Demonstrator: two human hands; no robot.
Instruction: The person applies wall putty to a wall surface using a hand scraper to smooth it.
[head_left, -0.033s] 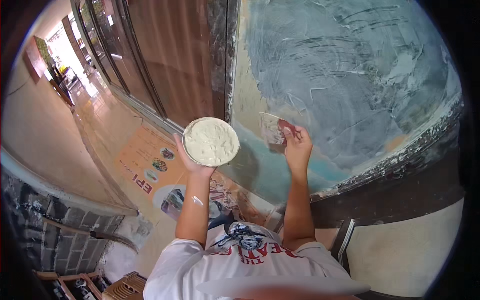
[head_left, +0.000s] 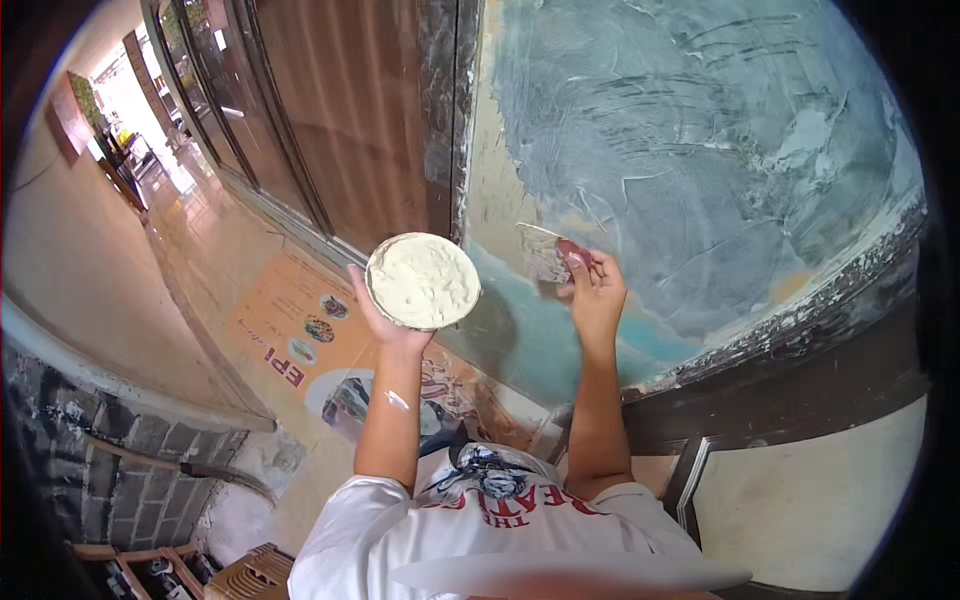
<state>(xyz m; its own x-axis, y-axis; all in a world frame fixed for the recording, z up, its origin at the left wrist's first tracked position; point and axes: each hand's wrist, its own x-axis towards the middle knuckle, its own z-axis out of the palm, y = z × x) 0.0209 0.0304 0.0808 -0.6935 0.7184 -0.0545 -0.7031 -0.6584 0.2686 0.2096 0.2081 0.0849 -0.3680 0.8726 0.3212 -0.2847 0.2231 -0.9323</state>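
My left hand (head_left: 383,325) holds a round tub (head_left: 372,262) from beneath and at its left side, and the tub's bottom is hidden. Cream-coloured putty (head_left: 425,282), lumpy on top, fills it close to the rim. To the right, my right hand (head_left: 599,300) grips a putty knife (head_left: 573,254) by its reddish handle. The knife's wide blade (head_left: 543,252) points left and is smeared with putty. Behind the blade stands a wall (head_left: 660,160) with grey-blue, streaky filler; whether the blade touches it I cannot tell. A white smear marks my left forearm.
A brown door panel (head_left: 350,120) and dark-framed windows (head_left: 240,110) run along the left of the wall. On the floor lies an orange printed banner (head_left: 275,315). A rough ledge (head_left: 780,340) curves along the wall's right side. A brown plastic stool-like object (head_left: 250,575) stands at lower left.
The putty knife's blade has tilted slightly, so less of its face shows. The tub has hardly moved.
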